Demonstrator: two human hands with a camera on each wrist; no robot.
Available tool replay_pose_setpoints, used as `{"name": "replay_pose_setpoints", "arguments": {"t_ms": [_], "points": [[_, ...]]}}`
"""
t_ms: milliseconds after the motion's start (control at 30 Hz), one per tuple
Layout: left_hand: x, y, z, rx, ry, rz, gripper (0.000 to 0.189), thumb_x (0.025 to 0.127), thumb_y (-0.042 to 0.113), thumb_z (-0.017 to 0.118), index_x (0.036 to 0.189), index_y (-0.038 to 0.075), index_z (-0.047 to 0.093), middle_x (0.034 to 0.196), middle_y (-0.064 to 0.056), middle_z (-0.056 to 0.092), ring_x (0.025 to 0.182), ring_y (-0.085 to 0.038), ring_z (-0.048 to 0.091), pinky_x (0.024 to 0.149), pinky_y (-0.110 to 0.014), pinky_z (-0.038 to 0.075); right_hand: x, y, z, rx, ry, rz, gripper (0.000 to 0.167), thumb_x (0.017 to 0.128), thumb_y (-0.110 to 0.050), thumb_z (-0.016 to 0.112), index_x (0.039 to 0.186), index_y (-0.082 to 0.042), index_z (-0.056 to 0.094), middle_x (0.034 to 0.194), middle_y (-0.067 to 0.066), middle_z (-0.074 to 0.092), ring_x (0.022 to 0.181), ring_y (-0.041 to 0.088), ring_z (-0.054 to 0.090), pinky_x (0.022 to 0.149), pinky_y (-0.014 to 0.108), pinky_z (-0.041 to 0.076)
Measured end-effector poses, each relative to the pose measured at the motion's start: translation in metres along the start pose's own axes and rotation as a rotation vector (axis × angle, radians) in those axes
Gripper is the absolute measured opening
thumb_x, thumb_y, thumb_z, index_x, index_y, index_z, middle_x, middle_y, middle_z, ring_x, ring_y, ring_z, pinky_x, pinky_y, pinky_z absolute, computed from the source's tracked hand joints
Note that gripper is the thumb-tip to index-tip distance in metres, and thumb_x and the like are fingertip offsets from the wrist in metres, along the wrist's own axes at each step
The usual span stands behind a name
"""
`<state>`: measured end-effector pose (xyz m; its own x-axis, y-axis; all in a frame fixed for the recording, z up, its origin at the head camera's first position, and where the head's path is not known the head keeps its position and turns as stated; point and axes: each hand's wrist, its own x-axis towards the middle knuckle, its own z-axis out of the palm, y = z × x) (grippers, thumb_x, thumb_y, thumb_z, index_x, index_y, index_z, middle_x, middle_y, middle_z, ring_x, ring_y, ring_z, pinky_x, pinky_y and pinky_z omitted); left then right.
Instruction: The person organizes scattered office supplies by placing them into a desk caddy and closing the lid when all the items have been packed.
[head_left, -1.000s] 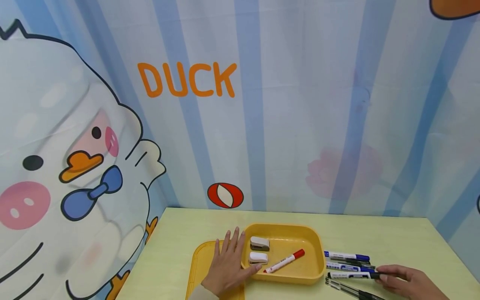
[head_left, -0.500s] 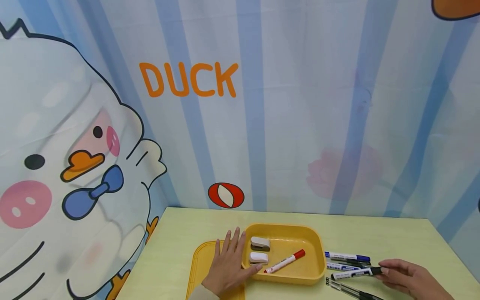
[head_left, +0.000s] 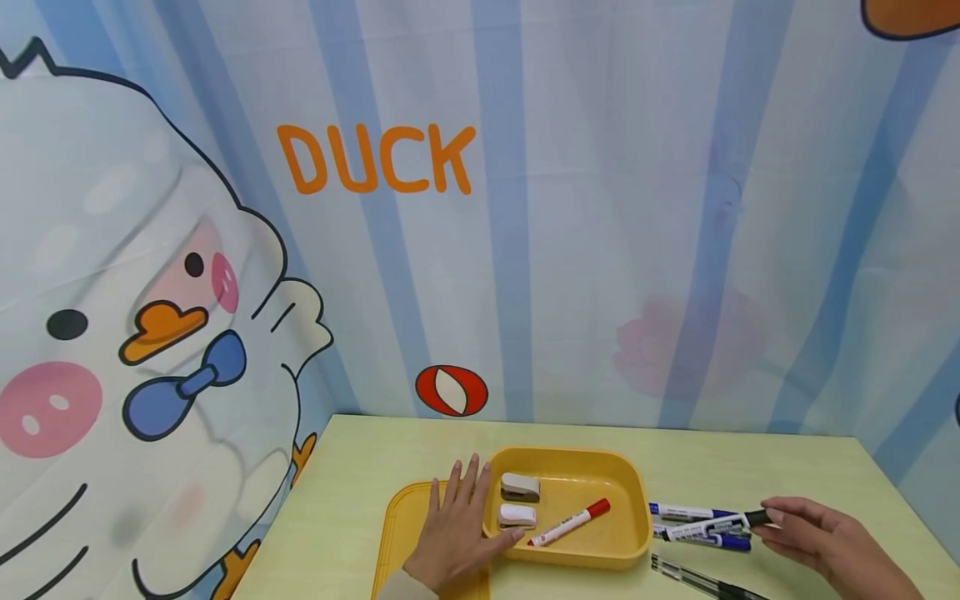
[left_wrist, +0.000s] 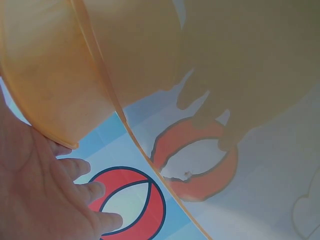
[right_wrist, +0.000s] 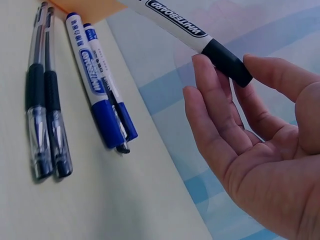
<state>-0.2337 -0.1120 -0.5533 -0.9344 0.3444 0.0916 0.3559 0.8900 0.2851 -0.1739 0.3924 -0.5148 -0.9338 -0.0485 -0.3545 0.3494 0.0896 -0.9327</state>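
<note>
My right hand pinches the black cap end of a whiteboard marker, held up over the other pens; the right wrist view shows thumb and fingertips on the cap. Below it lie blue-capped whiteboard markers, partly covered in the head view. Against the left side of a yellow tray rests my left hand, fingers straight and spread, thumb over the near rim. Inside the tray are two small white staplers and a red-capped marker.
Two clear gel pens with black grips lie nearer me on the pale table. A flat yellow lid-like piece sits left of the tray, partly under my left hand. A printed curtain hangs behind the table.
My right hand has raised the black-capped whiteboard marker off the table and moved it slightly away from me, above the blue-capped ones. The left hand has stayed in place.
</note>
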Motion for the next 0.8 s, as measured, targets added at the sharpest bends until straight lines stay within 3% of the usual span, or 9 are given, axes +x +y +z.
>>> {"name": "replay_pose_setpoints", "arguments": {"t_ms": [100,267,333,600,800], "points": [[0.000,0.000,0.000,-0.006,0.000,0.001,0.102,0.088,0.083,0.042,0.163,0.015,0.025,0.170,-0.009,0.017,0.156,-0.037,0.015,0.118,-0.071,0.013,0.000,-0.003,0.000,0.016,-0.044,-0.031,0.050,0.107,-0.024,0.054,0.143,0.009,0.046,0.117,-0.002,0.068,0.108,0.020,0.072,0.098,0.046,0.054],[-0.001,0.000,0.000,-0.019,0.003,0.006,0.101,0.089,0.081,0.044,0.163,0.015,0.024,0.170,-0.010,0.017,0.156,-0.037,0.015,0.118,-0.071,0.012,0.001,-0.011,0.004,0.108,-0.190,-0.089,0.024,0.108,-0.026,0.051,0.127,-0.017,0.063,0.115,-0.012,0.067,0.108,0.011,0.071,0.102,0.043,0.052],[-0.001,0.000,0.000,-0.019,0.002,0.006,0.101,0.089,0.081,0.043,0.163,0.015,0.024,0.170,-0.009,0.017,0.156,-0.037,0.014,0.118,-0.071,0.012,0.002,-0.015,0.008,0.145,-0.211,-0.088,0.019,0.108,-0.024,0.051,0.120,-0.024,0.066,0.115,-0.012,0.067,0.109,0.012,0.071,0.102,0.042,0.052],[-0.001,-0.001,0.000,-0.018,0.010,0.015,0.101,0.089,0.081,0.044,0.163,0.015,0.024,0.170,-0.010,0.017,0.156,-0.038,0.015,0.117,-0.071,0.013,0.007,-0.034,0.033,0.063,-0.120,-0.062,0.040,0.105,-0.030,0.058,0.135,-0.004,0.057,0.117,-0.004,0.066,0.108,0.018,0.072,0.098,0.041,0.054],[-0.001,0.000,0.000,-0.012,0.012,0.012,0.101,0.089,0.081,0.045,0.163,0.014,0.025,0.170,-0.010,0.017,0.156,-0.038,0.015,0.117,-0.071,0.013,0.012,-0.041,0.048,0.086,-0.171,-0.096,0.028,0.104,-0.027,0.059,0.126,-0.010,0.064,0.113,-0.002,0.070,0.106,0.017,0.073,0.097,0.041,0.055]]}}
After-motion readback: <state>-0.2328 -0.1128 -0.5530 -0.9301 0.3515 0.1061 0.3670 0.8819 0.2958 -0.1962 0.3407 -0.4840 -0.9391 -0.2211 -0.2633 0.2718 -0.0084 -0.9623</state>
